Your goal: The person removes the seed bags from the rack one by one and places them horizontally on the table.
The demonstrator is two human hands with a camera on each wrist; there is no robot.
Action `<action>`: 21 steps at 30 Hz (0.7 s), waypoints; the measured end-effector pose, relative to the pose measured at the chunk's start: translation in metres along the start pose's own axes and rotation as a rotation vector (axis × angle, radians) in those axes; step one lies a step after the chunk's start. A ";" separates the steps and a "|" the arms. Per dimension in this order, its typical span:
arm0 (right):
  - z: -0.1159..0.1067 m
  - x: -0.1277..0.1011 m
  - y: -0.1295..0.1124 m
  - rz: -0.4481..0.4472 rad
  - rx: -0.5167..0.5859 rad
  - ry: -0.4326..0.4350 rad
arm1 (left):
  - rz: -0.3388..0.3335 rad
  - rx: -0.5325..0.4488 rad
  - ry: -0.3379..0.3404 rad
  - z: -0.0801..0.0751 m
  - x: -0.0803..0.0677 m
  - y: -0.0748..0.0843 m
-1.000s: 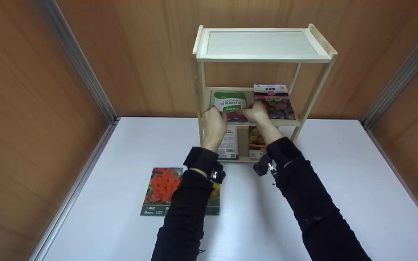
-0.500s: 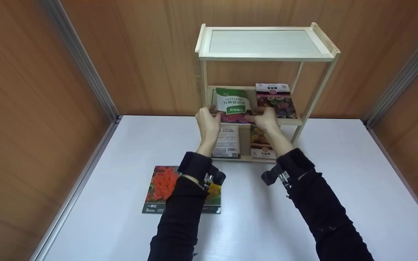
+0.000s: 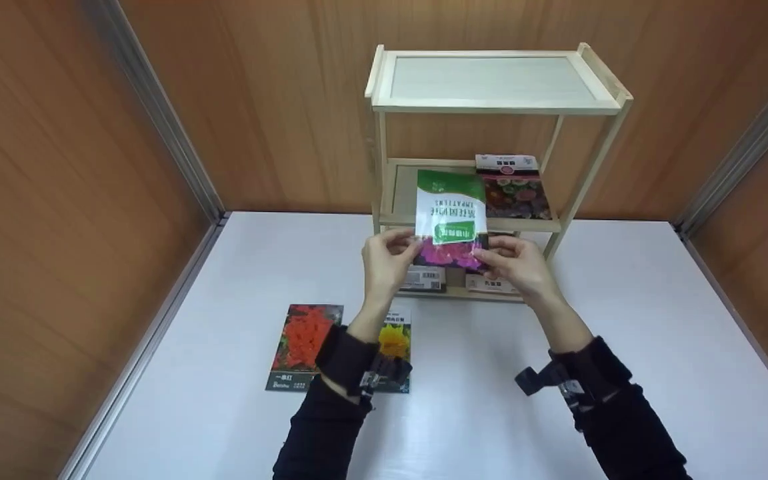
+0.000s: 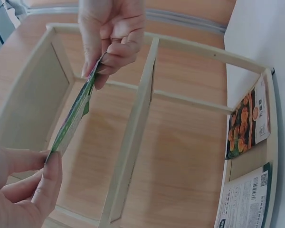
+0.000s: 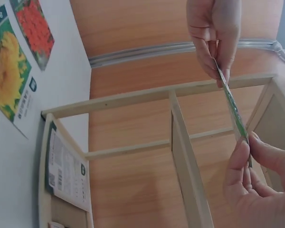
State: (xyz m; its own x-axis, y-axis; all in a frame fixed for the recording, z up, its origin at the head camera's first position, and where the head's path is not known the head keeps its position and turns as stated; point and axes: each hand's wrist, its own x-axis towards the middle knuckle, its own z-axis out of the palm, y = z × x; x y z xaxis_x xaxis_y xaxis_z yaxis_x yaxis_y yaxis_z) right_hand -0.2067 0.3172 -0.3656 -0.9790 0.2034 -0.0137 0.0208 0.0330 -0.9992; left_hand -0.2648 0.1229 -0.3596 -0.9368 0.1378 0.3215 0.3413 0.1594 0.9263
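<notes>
A green and white seed packet with pink flowers (image 3: 452, 217) is held up in front of the wooden shelf rack (image 3: 497, 107). My left hand (image 3: 387, 260) pinches its left edge near the lower corner, and my right hand (image 3: 516, 267) pinches the right edge. In the left wrist view the packet (image 4: 76, 111) shows nearly edge-on, stretched between both hands. Behind it, on the middle shelf, lies a packet with dark red and pink flowers (image 3: 517, 193). Two more packets on the bottom shelf are partly covered by the held one.
On the white table (image 3: 224, 287) lie a red-flower packet (image 3: 304, 340) and a yellow-flower packet (image 3: 395, 343), partly behind my left forearm. The bottom shelf bears an orange-flower packet (image 4: 247, 118) and a white back-side-up packet (image 4: 244, 202). Wooden panels stand around the table.
Both hands have lifted the green and white seed packet off the left of the middle shelf and drawn it forward, toward me. The other packets stay in place.
</notes>
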 end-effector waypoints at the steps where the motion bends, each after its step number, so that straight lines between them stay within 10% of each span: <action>1: -0.002 -0.004 0.004 -0.005 0.011 -0.007 | 0.000 -0.009 -0.011 0.000 -0.005 -0.002; 21: 0.001 -0.064 0.065 0.014 -0.089 0.138 | -0.091 -0.082 -0.016 0.012 -0.083 -0.048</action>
State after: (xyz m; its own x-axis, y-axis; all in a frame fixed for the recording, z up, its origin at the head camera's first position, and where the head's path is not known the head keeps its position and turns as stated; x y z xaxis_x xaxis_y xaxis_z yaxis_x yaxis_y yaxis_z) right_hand -0.1431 0.3052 -0.4293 -0.9413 0.3371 -0.0166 0.0584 0.1142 -0.9917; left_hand -0.2028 0.1160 -0.4329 -0.9620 0.1425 0.2328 0.2470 0.0915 0.9647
